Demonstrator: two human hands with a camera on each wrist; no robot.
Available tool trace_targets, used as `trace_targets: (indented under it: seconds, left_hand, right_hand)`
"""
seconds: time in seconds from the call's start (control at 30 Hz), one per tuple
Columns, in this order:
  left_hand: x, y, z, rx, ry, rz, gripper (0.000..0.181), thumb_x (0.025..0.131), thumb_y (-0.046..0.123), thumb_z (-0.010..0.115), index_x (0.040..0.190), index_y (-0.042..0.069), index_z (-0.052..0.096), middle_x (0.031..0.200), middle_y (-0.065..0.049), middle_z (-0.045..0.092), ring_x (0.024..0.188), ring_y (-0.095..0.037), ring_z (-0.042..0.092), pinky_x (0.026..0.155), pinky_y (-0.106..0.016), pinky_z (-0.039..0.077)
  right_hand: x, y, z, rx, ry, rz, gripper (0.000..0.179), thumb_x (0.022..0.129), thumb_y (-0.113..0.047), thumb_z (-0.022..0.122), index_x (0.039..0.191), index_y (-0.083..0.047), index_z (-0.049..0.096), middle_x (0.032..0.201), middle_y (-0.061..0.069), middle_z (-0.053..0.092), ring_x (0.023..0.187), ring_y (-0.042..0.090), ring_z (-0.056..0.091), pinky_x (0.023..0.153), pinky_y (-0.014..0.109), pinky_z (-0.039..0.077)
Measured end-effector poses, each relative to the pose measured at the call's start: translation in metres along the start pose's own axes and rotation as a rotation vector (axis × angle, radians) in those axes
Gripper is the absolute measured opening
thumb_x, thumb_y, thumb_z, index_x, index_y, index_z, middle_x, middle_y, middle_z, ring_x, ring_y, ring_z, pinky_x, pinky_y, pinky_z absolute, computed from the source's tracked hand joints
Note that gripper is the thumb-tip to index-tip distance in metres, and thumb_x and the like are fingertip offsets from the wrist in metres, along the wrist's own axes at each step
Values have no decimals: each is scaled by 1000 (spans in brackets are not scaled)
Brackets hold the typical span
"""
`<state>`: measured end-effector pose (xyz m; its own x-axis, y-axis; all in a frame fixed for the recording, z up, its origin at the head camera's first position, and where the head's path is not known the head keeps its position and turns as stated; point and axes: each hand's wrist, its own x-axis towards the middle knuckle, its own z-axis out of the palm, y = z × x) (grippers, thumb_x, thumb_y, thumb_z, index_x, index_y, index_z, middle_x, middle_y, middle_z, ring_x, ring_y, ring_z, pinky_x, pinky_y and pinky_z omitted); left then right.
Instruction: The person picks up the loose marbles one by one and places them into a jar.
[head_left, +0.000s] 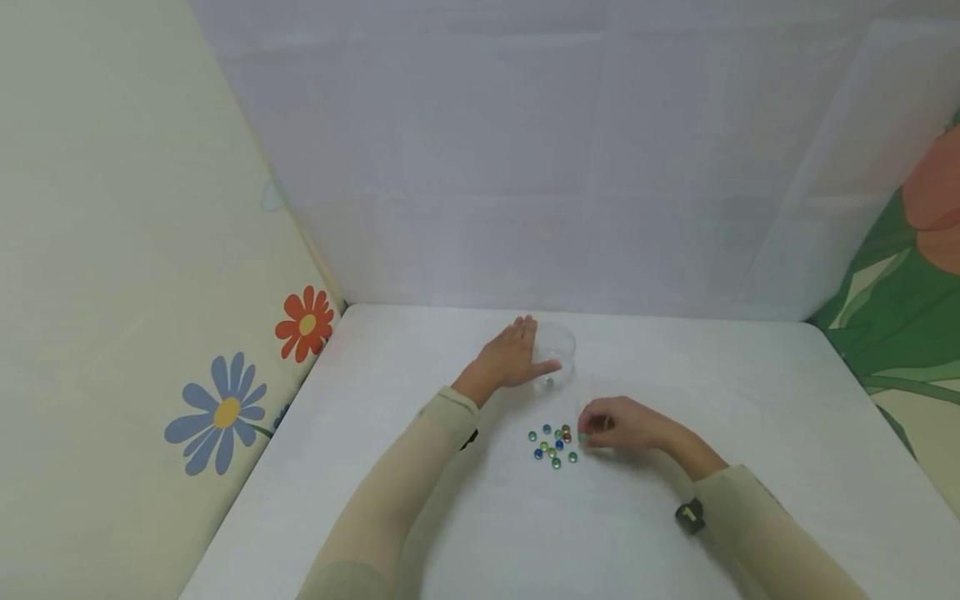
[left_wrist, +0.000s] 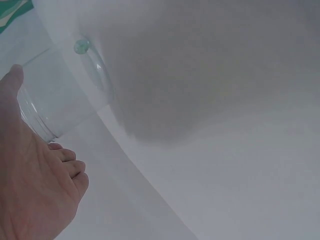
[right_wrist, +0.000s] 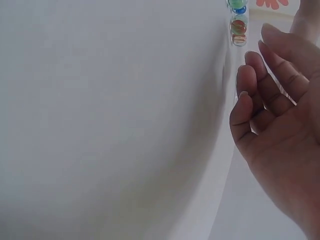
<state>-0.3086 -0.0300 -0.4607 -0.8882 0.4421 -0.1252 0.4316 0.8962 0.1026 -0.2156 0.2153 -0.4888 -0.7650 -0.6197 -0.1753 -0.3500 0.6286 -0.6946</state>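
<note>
My left hand point(head_left: 508, 357) holds a clear jar point(head_left: 557, 343) upright on the white table, with the thumb on its near side and the fingers on its left side. In the left wrist view a green marble point(left_wrist: 81, 47) lies at the jar's bottom. Several coloured marbles point(head_left: 558, 445), green, blue, red and yellowish, are clustered on the table in front of the jar. Just right of them my right hand point(head_left: 621, 423) has its fingertips at a green marble point(head_left: 582, 437). Its loosely bent fingers and thumb stand apart in the right wrist view, with no marble visible between them.
The white cloth-covered table point(head_left: 480, 533) meets a pale back wall point(head_left: 525, 167). A flower-printed panel point(head_left: 135, 292) stands along the left side and another point(head_left: 900, 350) along the right. A black wrist device point(head_left: 690, 517) is on the right sleeve.
</note>
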Motion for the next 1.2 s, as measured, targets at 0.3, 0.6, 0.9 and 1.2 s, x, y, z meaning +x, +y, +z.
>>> trace_targets:
  seconds: [0.3,0.6,0.9,1.2]
  left_hand:
    - [-2,0,-2,-8,2,6,106,94,79,33,162,3,6,170,-16,10,157,-26,8,127,-36,12]
    - [-1,-1,-1,-16,-7,3,106,94,80,32,163,4,5,170,-14,7,157,-24,5,127,-34,8]
    - [-2,-2,-2,-30,-8,13,107,94,80,34,163,4,4,170,-14,6,157,-25,6,127,-34,9]
    - [-1,-1,-1,-26,-5,9,107,94,80,34,163,4,5,170,-14,6,157,-25,6,127,-35,9]
  right_hand:
    - [0,-5,-3,-2,58,-10,10,92,-24,74,101,-22,70,92,-9,65,85,12,59,77,27,52]
    - [1,-10,-10,55,141,63,15,93,-28,74,105,-19,71,100,-6,68,95,13,61,86,35,52]
    - [-1,-13,-15,77,204,53,14,93,-23,73,106,-17,71,97,-4,68,92,15,61,84,34,52]
    - [2,-18,-15,136,294,119,17,94,-28,72,106,-17,71,98,-1,67,93,16,60,85,32,51]
